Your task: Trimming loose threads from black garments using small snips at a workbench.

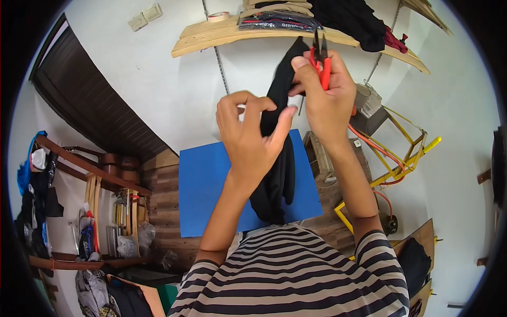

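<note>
A black garment [273,174] is lifted above a blue tabletop [202,186], its lower part hanging down close to my striped shirt. My right hand [326,95] pinches the garment's upper end between thumb and fingers and also holds thread snips [325,73] with red handles, their dark blades pointing up. My left hand [249,126] is beside the cloth, thumb and index finger apart around its edge; no firm grip shows. Part of the garment is hidden behind my left hand and forearm.
A wooden wall shelf [198,38] ahead carries folded clothes, a packaged garment and a tape roll [218,16]. At right stand a yellow metal frame [412,158] and an orange hose [376,146]. A cluttered rack [91,166] is at left. A wooden crate [319,158] sits beyond the table.
</note>
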The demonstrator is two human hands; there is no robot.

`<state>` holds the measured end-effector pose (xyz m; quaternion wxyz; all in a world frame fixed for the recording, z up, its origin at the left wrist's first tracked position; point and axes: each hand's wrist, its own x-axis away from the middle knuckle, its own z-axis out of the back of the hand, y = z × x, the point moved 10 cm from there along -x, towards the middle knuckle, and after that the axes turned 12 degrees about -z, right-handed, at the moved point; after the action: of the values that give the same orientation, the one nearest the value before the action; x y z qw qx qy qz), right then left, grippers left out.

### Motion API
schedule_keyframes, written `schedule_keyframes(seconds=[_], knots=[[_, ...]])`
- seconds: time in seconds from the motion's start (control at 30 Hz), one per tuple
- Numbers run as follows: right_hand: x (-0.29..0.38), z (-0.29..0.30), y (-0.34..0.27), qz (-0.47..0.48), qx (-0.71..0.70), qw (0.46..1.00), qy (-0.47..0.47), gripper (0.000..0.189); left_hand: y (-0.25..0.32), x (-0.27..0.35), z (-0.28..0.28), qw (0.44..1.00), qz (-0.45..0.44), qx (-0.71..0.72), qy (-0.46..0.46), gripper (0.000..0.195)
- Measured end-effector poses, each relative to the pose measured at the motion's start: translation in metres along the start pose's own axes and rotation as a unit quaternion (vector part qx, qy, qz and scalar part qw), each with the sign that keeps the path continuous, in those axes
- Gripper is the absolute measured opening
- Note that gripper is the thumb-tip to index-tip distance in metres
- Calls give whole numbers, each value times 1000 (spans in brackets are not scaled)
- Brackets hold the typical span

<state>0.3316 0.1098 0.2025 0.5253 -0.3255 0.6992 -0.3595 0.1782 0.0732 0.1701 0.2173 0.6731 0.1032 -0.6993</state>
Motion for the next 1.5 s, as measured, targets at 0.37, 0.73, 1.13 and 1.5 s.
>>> schedule_keyframes(seconds=[0.37,0.73,1.13,1.5], knots=[[5,-9,42,-29,36,999,-15,16,-34,25,-33,952,111,-222,-181,10],[13,14,26,15,65,995,73,15,-40,74,-22,981,141,-18,-129,28],[-5,87,18,8,45,980,193,12,-71,182,41,849,383,135,-339,29],[-11,85,22,-5,72,983,170,12,-82,168,63,915,299,176,-207,35]])
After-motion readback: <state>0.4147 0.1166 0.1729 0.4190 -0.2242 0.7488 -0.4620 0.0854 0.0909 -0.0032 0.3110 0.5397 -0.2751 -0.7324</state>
